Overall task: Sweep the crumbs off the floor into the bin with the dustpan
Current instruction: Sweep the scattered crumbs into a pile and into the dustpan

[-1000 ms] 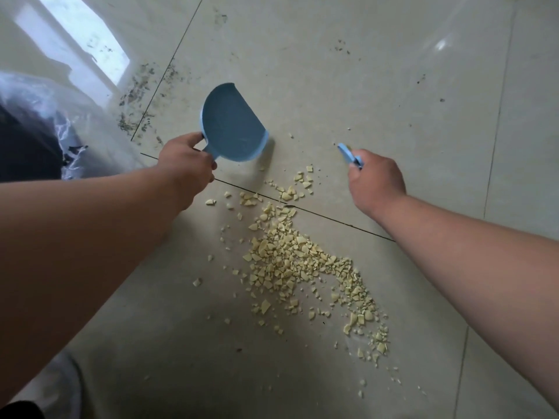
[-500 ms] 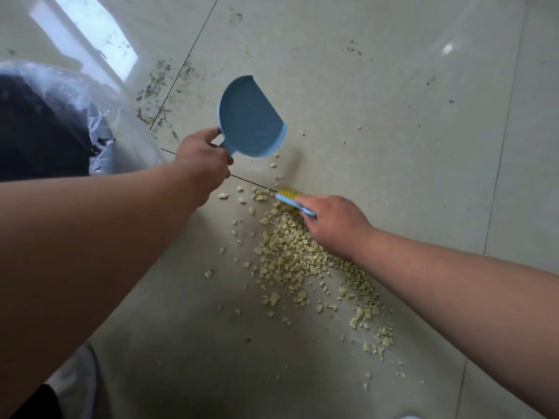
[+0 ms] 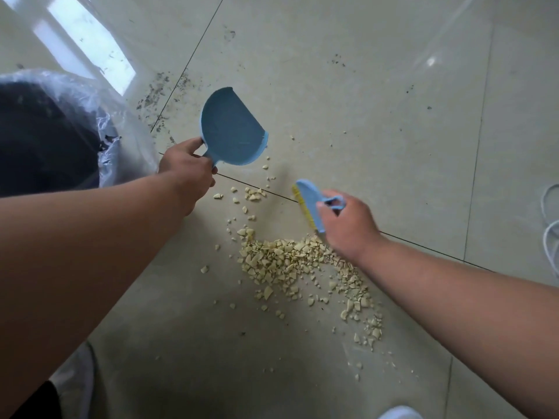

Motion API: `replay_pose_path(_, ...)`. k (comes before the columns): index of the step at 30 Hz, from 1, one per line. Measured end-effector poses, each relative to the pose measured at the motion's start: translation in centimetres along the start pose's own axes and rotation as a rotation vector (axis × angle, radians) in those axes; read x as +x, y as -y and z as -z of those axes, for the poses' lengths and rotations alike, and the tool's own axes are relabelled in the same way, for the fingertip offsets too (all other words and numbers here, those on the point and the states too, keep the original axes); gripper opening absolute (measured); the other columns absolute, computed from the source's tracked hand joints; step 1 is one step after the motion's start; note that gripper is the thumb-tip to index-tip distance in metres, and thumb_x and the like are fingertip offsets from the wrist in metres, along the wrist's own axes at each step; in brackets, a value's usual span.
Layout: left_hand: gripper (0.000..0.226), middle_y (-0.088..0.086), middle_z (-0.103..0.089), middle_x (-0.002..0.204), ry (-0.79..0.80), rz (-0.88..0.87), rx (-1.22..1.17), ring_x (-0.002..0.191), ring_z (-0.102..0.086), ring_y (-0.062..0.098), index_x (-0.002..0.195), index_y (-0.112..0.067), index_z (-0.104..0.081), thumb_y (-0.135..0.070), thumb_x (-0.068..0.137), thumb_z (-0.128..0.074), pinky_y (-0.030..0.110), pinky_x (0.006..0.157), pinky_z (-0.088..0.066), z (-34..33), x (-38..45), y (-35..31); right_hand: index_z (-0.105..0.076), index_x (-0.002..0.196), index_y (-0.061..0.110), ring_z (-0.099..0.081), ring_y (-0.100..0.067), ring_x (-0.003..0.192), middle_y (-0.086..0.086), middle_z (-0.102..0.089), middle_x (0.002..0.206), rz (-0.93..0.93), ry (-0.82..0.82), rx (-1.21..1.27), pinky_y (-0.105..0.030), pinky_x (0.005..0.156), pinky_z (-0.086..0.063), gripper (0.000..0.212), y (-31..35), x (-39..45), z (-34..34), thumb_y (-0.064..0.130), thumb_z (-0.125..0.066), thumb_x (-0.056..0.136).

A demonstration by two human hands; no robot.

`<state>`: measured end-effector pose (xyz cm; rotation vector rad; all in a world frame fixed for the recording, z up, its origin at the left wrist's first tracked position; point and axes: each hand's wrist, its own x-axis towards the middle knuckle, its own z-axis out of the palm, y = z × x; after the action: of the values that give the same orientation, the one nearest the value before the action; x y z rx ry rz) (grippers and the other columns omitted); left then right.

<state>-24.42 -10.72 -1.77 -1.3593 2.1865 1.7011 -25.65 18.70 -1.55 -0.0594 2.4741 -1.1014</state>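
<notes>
Fingers: left hand wrapped round dustpan handle, pan raised, empty | right hand closed on brush, bristles near floor | crumbs heaped below brush | bin far left

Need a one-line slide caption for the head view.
Left hand holds empty blue dustpan beside lined bin; right hand holds brush above crumbs.

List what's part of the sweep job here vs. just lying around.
In the job: blue dustpan in left hand; blue brush in right hand; yellow crumbs; lined bin.
Lying about: white cable; dark specks on tile.
</notes>
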Motion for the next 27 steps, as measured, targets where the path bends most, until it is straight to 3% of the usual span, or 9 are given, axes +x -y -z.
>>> replay_pose_path(2, 0.055, -0.002, -0.072, 0.083, -0.038, 0.040, -0.057, 0.061, -0.061, 0.012, 0.153, -0.035, -0.059, -0.019, 0.102, -0.067, 0.019, 0.044, -0.046, -0.2, 0.2, 0.1, -0.069, 0.106, 0.020, -0.065, -0.014, 0.067, 0.001, -0.068, 0.083, -0.227, -0.258, 0.181, -0.008, 0.042, -0.043, 0.010, -0.7, 2.4, 1.6, 0.023, -0.062, 0.100)
replay_pose_path(4, 0.057, 0.000, -0.072, 0.084, -0.070, 0.080, -0.114, 0.061, -0.060, 0.012, 0.155, -0.033, -0.055, -0.014, 0.102, -0.064, 0.023, 0.047, -0.047, -0.4, 0.6, 0.3, -0.069, 0.095, 0.017, -0.058, -0.016, 0.061, 0.002, -0.063, 0.076, -0.331, -0.437, 0.212, -0.011, 0.039, -0.039, 0.009, -1.8, 4.8, 3.3, 0.025, -0.065, 0.096)
replay_pose_path(6, 0.059, 0.001, -0.070, 0.083, -0.084, 0.095, -0.151, 0.060, -0.057, 0.014, 0.156, -0.032, -0.054, -0.011, 0.101, -0.062, 0.024, 0.048, -0.046, -0.6, 1.4, 0.7, -0.066, 0.091, 0.018, -0.058, -0.021, 0.064, 0.000, -0.062, 0.075, -0.340, -0.505, 0.166, -0.020, 0.054, -0.047, 0.009, -2.9, 6.8, 4.7, 0.026, -0.063, 0.093)
replay_pose_path(9, 0.063, 0.004, -0.065, 0.079, -0.095, 0.108, -0.190, 0.057, -0.052, 0.016, 0.157, -0.032, -0.053, -0.010, 0.098, -0.058, 0.025, 0.049, -0.043, -1.1, 2.6, 1.0, -0.062, 0.093, 0.019, -0.061, -0.027, 0.077, -0.004, -0.064, 0.085, -0.313, -0.529, 0.030, -0.035, 0.074, -0.054, 0.007, -3.9, 9.6, 6.3, 0.023, -0.056, 0.095)
replay_pose_path(14, 0.069, 0.006, -0.068, 0.086, -0.134, 0.139, -0.201, 0.061, -0.055, 0.016, 0.158, -0.035, -0.051, -0.008, 0.094, -0.053, 0.026, 0.054, -0.047, -1.4, 3.3, 0.7, -0.066, 0.104, 0.012, -0.064, -0.028, 0.088, -0.005, -0.065, 0.093, -0.293, -0.542, -0.045, -0.032, 0.081, -0.049, 0.019, -3.0, 13.4, 6.2, 0.024, -0.053, 0.098)
replay_pose_path(18, 0.063, 0.002, -0.074, 0.095, -0.195, 0.154, -0.194, 0.068, -0.061, 0.015, 0.158, -0.038, -0.050, -0.014, 0.100, -0.057, 0.025, 0.059, -0.051, -2.0, 3.7, 0.6, -0.067, 0.111, 0.012, -0.069, -0.030, 0.100, -0.011, -0.072, 0.109, -0.319, -0.544, -0.051, -0.036, 0.089, -0.054, 0.024, -1.4, 16.5, 5.7, 0.027, -0.053, 0.099)
replay_pose_path(21, 0.063, 0.004, -0.078, 0.111, -0.258, 0.152, -0.175, 0.080, -0.067, 0.019, 0.156, -0.041, -0.051, -0.017, 0.098, -0.057, 0.030, 0.072, -0.055, -2.0, 4.5, 0.7, -0.067, 0.113, 0.013, -0.070, -0.031, 0.104, -0.012, -0.073, 0.114, -0.354, -0.529, -0.051, -0.037, 0.091, -0.055, 0.025, -0.3, 18.1, 5.0, 0.027, -0.054, 0.098)
replay_pose_path(24, 0.063, 0.000, -0.078, 0.110, -0.268, 0.169, -0.180, 0.096, -0.077, 0.023, 0.154, -0.045, -0.052, -0.019, 0.096, -0.057, 0.035, 0.084, -0.061, -1.8, 5.3, 0.5, -0.068, 0.113, 0.012, -0.071, -0.032, 0.104, -0.013, -0.073, 0.113, -0.347, -0.495, -0.055, -0.035, 0.090, -0.054, 0.025, 0.8, 18.9, 3.9, 0.026, -0.054, 0.099)
replay_pose_path(27, 0.064, -0.001, -0.078, 0.108, -0.248, 0.164, -0.166, 0.098, -0.078, 0.025, 0.151, -0.047, -0.054, -0.021, 0.093, -0.057, 0.039, 0.088, -0.064, -1.5, 5.6, 0.5, -0.068, 0.113, 0.008, -0.070, -0.032, 0.104, -0.014, -0.073, 0.114, -0.313, -0.440, -0.102, -0.028, 0.081, -0.047, 0.028, 1.5, 19.5, 2.9, 0.027, -0.053, 0.100)
